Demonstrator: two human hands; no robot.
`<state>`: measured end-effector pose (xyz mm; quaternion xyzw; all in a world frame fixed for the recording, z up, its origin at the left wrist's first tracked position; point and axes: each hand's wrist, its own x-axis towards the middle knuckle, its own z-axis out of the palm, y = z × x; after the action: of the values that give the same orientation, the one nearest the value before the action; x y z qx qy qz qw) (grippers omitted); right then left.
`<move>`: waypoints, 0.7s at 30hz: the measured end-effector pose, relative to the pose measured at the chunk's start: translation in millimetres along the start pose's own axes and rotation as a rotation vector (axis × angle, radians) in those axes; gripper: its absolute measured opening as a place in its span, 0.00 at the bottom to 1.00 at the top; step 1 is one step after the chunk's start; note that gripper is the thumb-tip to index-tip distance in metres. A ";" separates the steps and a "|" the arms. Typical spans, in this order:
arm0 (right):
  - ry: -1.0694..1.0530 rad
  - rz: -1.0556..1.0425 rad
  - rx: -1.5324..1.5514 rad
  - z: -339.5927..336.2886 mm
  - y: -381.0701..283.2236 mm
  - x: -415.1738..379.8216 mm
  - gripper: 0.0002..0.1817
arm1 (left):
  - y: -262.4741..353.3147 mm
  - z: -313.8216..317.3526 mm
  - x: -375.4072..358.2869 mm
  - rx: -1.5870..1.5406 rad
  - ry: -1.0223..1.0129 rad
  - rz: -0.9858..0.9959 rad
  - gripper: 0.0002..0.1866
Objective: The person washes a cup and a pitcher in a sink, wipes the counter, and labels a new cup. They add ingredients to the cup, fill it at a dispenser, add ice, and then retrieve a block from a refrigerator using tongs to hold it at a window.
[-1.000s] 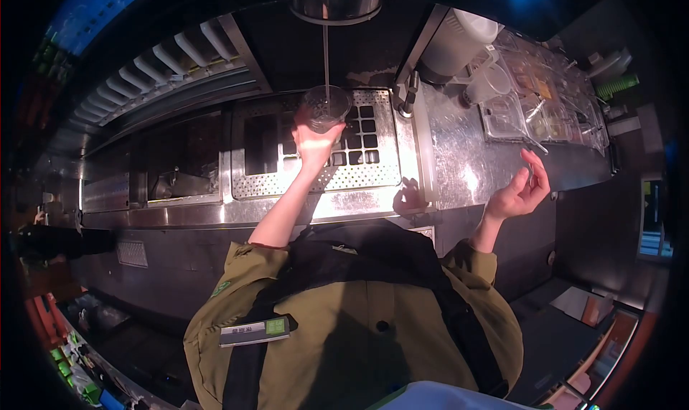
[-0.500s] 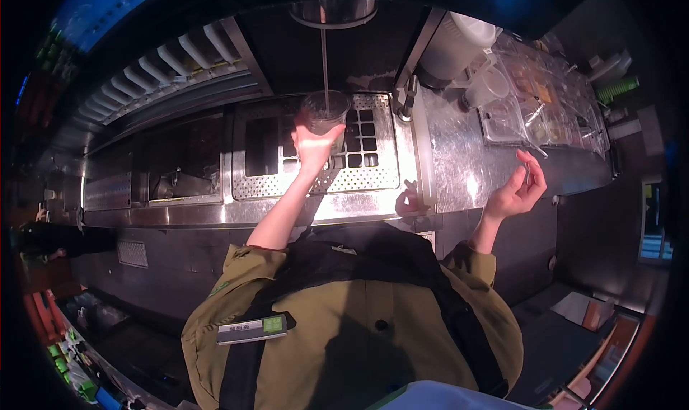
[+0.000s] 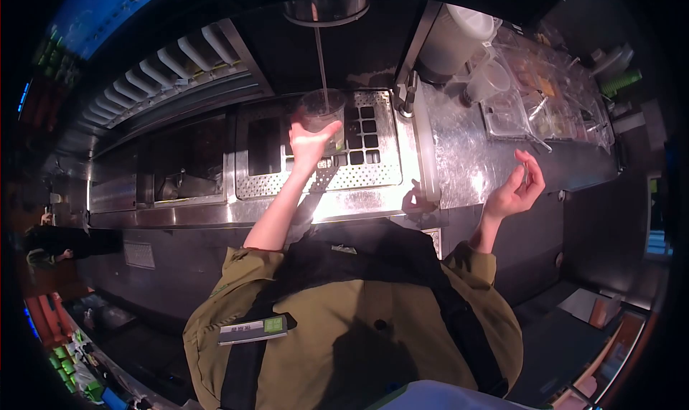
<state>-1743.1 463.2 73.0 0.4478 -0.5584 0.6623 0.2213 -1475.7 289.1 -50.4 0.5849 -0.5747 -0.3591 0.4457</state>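
the left hand wraps firmly round a clear cup over the perforated tray, while the right hand, fingers loosely parted, hangs to the tray's right.

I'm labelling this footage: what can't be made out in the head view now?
In the head view:
Fill level in the clear cup: partly covered by the left hand, blurred.
Thin line into the cup: too fine to tell stream from rod.
Name badge lettering: too small, blurred.
Contents of the plastic containers: glare on clear film.
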 end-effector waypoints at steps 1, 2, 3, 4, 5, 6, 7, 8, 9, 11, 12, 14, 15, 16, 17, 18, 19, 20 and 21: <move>-0.002 -0.001 -0.001 -0.3 -0.3 -0.5 0.08 | 5.9 -2.7 -1.0 0.002 -0.009 -0.005 0.40; -0.004 -0.003 -0.002 -0.6 -0.7 -0.4 0.08 | 11.2 -4.8 -1.9 0.003 -0.018 -0.010 0.40; -0.004 -0.004 -0.004 -1.3 -1.1 -0.4 0.08 | 13.9 -6.1 -2.3 0.005 -0.018 -0.009 0.40; -0.002 -0.001 -0.010 -2.6 -1.6 -0.4 0.08 | 16.0 -7.2 -2.2 0.007 -0.020 -0.007 0.40; 0.001 0.000 -0.016 -4.1 -1.9 0.0 0.08 | 16.9 -7.3 -1.6 0.008 -0.022 -0.006 0.40; 0.004 0.000 -0.023 -5.7 -1.9 0.1 0.08 | 15.8 -6.8 -0.2 -0.012 -0.034 0.006 0.41; 0.012 0.003 -0.022 -7.2 -1.3 0.1 0.08 | 13.7 -6.4 1.7 -0.033 -0.045 0.018 0.41; 0.020 0.006 -0.020 -8.8 -0.4 0.0 0.08 | 12.4 -6.4 2.9 -0.053 -0.055 0.030 0.41; 0.028 0.008 -0.017 -10.1 0.1 -0.3 0.08 | 12.6 -6.6 3.3 -0.063 -0.062 0.032 0.41; 0.034 0.028 -0.024 -12.0 -0.1 -1.4 0.08 | 14.8 -7.3 4.0 -0.084 -0.076 0.037 0.41; 0.038 0.037 -0.028 -13.2 -0.2 -1.8 0.08 | 17.0 -7.9 4.2 -0.120 -0.099 0.023 0.41; 0.043 0.045 -0.035 -16.0 0.9 -3.7 0.07 | 21.3 -8.6 4.7 -0.192 -0.145 -0.003 0.41; 0.045 0.049 -0.038 -17.2 1.2 -4.8 0.07 | 20.2 -7.9 5.0 -0.189 -0.130 -0.004 0.41; 0.048 0.056 -0.040 -18.3 1.1 -5.5 0.07 | 17.7 -6.8 5.4 -0.186 -0.114 -0.004 0.42; 0.052 0.063 -0.041 -19.3 1.0 -6.4 0.07 | 16.0 -6.0 5.8 -0.182 -0.098 -0.005 0.42; 0.055 0.069 -0.041 -20.2 0.9 -7.0 0.07 | 15.7 -5.5 6.0 -0.173 -0.086 0.007 0.42; 0.057 0.074 -0.049 -21.2 1.0 -7.6 0.07 | 15.6 -5.0 6.0 -0.163 -0.073 0.018 0.42; 0.059 0.078 -0.056 -22.3 1.2 -8.0 0.07 | 15.7 -4.9 5.9 -0.154 -0.060 0.029 0.41; 0.061 0.082 -0.063 -23.2 1.6 -8.3 0.07 | 16.7 -5.2 5.6 -0.160 -0.070 0.027 0.41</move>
<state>-1748.2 486.2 65.7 0.3970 -0.5899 0.6663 0.2248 -1476.3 285.1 -32.5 0.5267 -0.5671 -0.4182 0.4755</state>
